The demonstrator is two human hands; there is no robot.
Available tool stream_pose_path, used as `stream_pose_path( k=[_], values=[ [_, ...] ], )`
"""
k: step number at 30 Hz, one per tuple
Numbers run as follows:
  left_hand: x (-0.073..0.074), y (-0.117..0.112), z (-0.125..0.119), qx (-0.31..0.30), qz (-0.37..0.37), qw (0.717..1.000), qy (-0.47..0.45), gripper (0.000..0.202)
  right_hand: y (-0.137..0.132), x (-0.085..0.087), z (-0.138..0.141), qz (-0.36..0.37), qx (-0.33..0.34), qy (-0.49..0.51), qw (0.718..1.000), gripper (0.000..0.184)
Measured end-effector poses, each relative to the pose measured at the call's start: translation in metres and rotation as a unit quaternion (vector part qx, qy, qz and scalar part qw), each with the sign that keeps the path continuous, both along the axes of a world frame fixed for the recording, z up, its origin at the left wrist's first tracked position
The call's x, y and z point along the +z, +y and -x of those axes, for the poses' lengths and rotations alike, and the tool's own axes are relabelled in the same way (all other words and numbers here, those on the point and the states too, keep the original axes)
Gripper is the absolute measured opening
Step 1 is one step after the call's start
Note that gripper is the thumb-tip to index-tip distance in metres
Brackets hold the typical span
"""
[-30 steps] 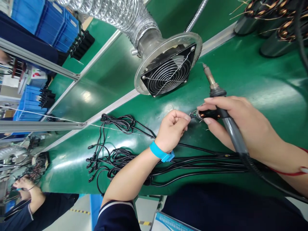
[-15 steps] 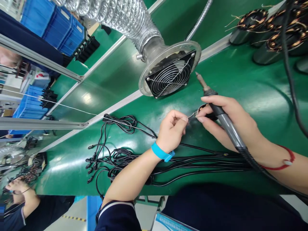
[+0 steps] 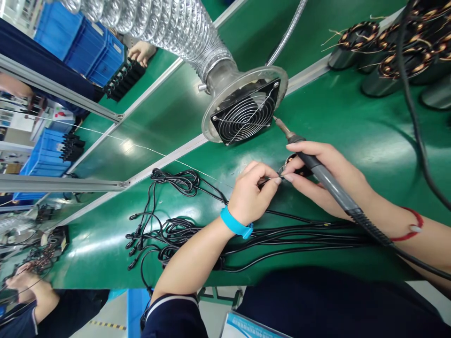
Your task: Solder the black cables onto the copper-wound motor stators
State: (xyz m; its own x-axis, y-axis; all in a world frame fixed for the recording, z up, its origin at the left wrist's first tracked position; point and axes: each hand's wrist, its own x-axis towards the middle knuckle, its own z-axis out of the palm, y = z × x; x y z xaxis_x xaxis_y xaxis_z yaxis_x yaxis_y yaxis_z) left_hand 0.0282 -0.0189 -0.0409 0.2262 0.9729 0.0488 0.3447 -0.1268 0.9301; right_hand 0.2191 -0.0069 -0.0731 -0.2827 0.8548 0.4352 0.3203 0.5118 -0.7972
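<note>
Two grips just below the fan rim (image 3: 207, 127): left hand (image 3: 251, 196) pinches wire (image 3: 270, 179), right hand (image 3: 329, 169) clasps soldering iron (image 3: 334, 188)

PLACE: electronics assembly line | green conveyor belt (image 3: 352, 126) running past stations | ducted extraction fan (image 3: 243, 115) hanging over it | copper-wound coils (image 3: 387, 70) and black cable leads (image 3: 169, 230) lying in batches | blue crates (image 3: 88, 47) sitting behind | soldering iron (image 3: 327, 180) and thin wire (image 3: 271, 179) being held | co-worker's hands (image 3: 26, 281) working alongside

I'm looking at a glossy green bench (image 3: 352, 122) carrying black cables (image 3: 178, 229); a blue wristband (image 3: 235, 224) and red cord (image 3: 419, 223) are circling my wrists, and copper windings (image 3: 356, 33) are gleaming at its far right corner.
</note>
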Motion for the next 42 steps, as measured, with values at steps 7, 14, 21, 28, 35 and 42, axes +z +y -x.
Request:
stream_pose_path(
  k=[7,14,21,28,35,42],
  values=[
    [-0.011,-0.002,0.0,-0.004,-0.002,1.0,0.022,0.014,-0.016,0.032,-0.028,-0.058,-0.115,-0.158,0.979,0.032],
    [-0.012,-0.005,-0.004,-0.003,-0.017,1.0,-0.018,0.016,-0.034,0.022,-0.027,-0.114,-0.085,-0.138,0.98,0.018],
    [-0.012,-0.003,-0.004,0.025,-0.001,1.0,-0.005,0.016,-0.025,0.024,-0.017,-0.115,-0.04,-0.151,0.981,0.018],
    [-0.014,0.0,-0.004,0.057,0.014,0.998,-0.01,0.016,-0.008,0.025,-0.007,-0.076,-0.032,-0.149,0.985,0.02],
    [-0.012,-0.002,-0.004,0.035,0.032,0.999,-0.001,0.018,-0.029,0.028,-0.02,-0.067,-0.109,-0.128,0.984,0.032],
    [-0.014,-0.004,-0.009,0.056,0.081,0.995,-0.018,0.02,-0.05,0.011,-0.056,-0.033,-0.044,-0.098,0.994,0.017]
  ],
)
